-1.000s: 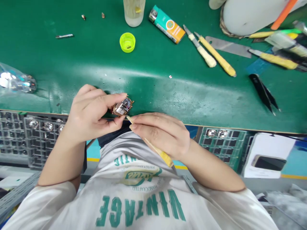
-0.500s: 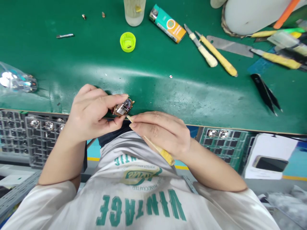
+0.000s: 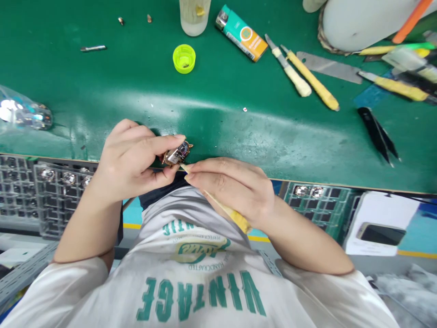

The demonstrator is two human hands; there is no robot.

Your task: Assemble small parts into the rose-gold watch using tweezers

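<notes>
A small round watch [image 3: 175, 154] with a rose-gold case and its inner movement exposed is pinched in my left hand [image 3: 131, 157], near the front edge of the green bench. My right hand [image 3: 230, 187] is closed round a thin stick tool [image 3: 227, 210], pale at the tip and wrapped in yellow at the back end. The tip of the stick meets the lower rim of the watch, close to my left thumb; exact contact is too small to tell. A lime-green cap [image 3: 184, 59] lies on the bench beyond my hands.
At the back are a cloudy bottle [image 3: 194, 18] and a lighter [image 3: 241, 33]. Yellow-handled blades [image 3: 310, 82] and black tweezers [image 3: 377, 135] lie right. A clear bag [image 3: 23, 109] sits left. Compartment trays [image 3: 64, 200] and a phone [image 3: 382, 233] are below the bench edge.
The view has shifted slightly. My left hand keeps its hold on the watch, and the stick tip stays at the rim, with hardly any movement of my hands.
</notes>
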